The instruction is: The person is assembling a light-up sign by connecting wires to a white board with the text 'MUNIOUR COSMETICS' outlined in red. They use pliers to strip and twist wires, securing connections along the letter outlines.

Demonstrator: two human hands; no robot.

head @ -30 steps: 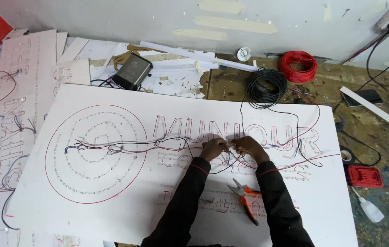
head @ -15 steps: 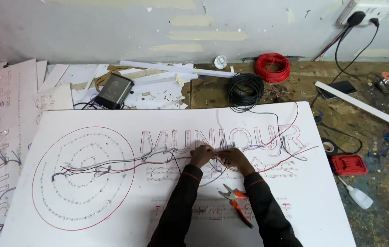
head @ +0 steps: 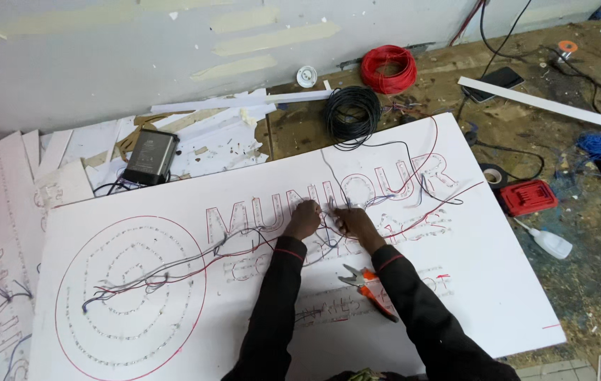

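Since the earlier frame the view has swung right and tilted, so the board now runs slantwise and the hands sit a little nearer its middle, close together as before. The left hand (head: 305, 220) and right hand (head: 355, 224) are almost touching, fingers pinched on the thin wires (head: 328, 212) that cross the white board (head: 498, 282) at its outlined letters; how tightly they grip is too small to tell. The wires trail left over the letters to the red circle (head: 131, 296) with its dotted rings. Orange-handled pliers (head: 371, 289) lie on the board just beside the right sleeve. Beyond the board's top edge lie a black wire coil (head: 352, 113) and, farther back, a red coil (head: 388, 69). A black box (head: 151, 155) rests on white scraps to the upper left. On the floor to the right lie a red case (head: 528, 197) and a white bottle (head: 549, 242).
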